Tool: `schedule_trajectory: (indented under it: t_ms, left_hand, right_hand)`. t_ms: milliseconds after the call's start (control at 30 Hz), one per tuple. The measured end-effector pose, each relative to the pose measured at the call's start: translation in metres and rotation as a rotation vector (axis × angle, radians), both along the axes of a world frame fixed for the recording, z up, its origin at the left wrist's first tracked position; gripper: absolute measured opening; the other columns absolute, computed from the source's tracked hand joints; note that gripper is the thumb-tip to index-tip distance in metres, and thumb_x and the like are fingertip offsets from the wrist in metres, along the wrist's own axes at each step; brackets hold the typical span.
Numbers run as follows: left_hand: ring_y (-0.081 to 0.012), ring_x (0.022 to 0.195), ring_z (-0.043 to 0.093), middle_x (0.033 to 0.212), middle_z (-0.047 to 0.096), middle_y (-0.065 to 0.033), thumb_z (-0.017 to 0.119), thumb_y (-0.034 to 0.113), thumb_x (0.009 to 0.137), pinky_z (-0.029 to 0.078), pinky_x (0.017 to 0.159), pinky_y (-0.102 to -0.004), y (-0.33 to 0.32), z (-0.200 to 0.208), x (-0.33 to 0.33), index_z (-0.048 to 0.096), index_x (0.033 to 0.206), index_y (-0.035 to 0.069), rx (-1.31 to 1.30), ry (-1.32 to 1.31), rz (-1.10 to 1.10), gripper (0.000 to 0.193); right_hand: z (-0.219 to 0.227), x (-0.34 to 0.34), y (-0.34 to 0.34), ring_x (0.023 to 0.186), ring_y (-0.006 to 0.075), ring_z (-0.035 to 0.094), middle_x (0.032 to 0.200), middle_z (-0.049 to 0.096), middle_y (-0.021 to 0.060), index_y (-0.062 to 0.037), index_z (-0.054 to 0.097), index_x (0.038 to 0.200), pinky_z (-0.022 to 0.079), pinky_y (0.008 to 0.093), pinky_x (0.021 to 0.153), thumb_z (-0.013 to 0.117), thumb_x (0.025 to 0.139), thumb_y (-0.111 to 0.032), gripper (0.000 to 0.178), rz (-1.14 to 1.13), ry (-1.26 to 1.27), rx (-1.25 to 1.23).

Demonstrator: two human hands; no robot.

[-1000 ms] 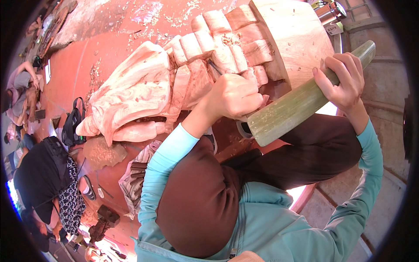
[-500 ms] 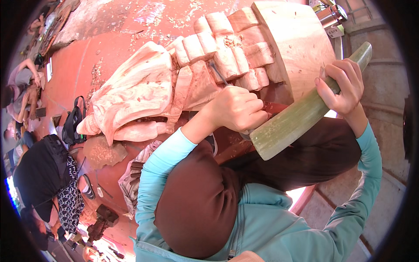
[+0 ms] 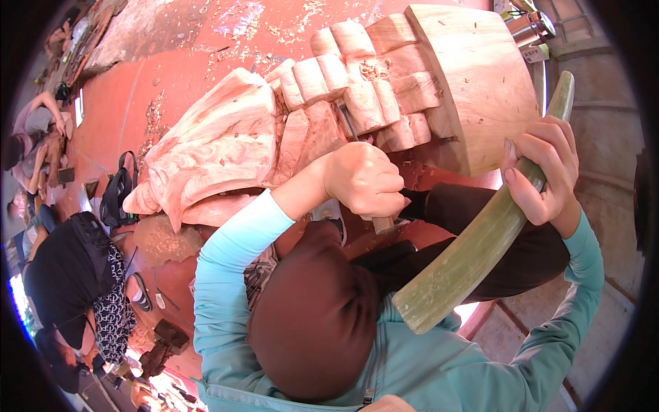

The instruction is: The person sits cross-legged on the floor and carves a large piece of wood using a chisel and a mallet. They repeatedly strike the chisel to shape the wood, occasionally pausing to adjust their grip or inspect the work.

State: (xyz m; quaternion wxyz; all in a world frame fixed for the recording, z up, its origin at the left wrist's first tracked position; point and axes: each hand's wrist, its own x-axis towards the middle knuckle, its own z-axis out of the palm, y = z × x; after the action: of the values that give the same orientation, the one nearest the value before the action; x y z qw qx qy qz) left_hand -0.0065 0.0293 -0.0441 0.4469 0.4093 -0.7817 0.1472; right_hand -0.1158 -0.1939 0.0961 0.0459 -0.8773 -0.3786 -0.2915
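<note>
Gripping a dark-shafted chisel (image 3: 383,225), the left hand (image 3: 365,180) sits at the near edge of a pale, lobed wood carving (image 3: 319,127) above red flooring (image 3: 113,103); the right hand (image 3: 547,168) clasps a curved green club (image 3: 473,254).

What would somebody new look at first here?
Probably the big, pale wood carving stretching across the upper middle. Next, the long green club gripped in the right hand, on the right. The left hand, near the middle, grips a thin tool pointing at the carving.
</note>
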Motion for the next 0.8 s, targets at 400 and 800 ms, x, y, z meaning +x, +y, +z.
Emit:
schedule_trajectory:
  t_ms: [400,800]
  left_hand:
    - [-0.0118,0.044,0.046,0.056,0.039,0.0016,0.064,0.019,0.066,0.037,0.037,-0.0265,0.003,-0.003,0.012,0.049,0.061,0.011,0.005,-0.058,-0.026,0.018]
    - [-0.0110,0.044,0.046,0.054,0.039,0.0023,0.064,0.019,0.065,0.035,0.037,-0.0258,0.009,0.000,-0.004,0.053,0.062,0.011,0.064,-0.039,0.013,0.014]
  right_hand:
    - [0.004,0.002,0.012,0.064,0.0244,0.052,0.074,0.054,0.0059,-0.0287,0.062,0.079,0.045,0.0348,0.058,0.070,0.053,-0.015,0.030,-0.033,-0.070,-0.107]
    - [0.002,0.003,0.009,0.062,0.0239,0.052,0.074,0.055,0.0064,-0.0310,0.060,0.084,0.044,0.0338,0.055,0.070,0.052,-0.014,0.038,-0.066,-0.078,-0.125]
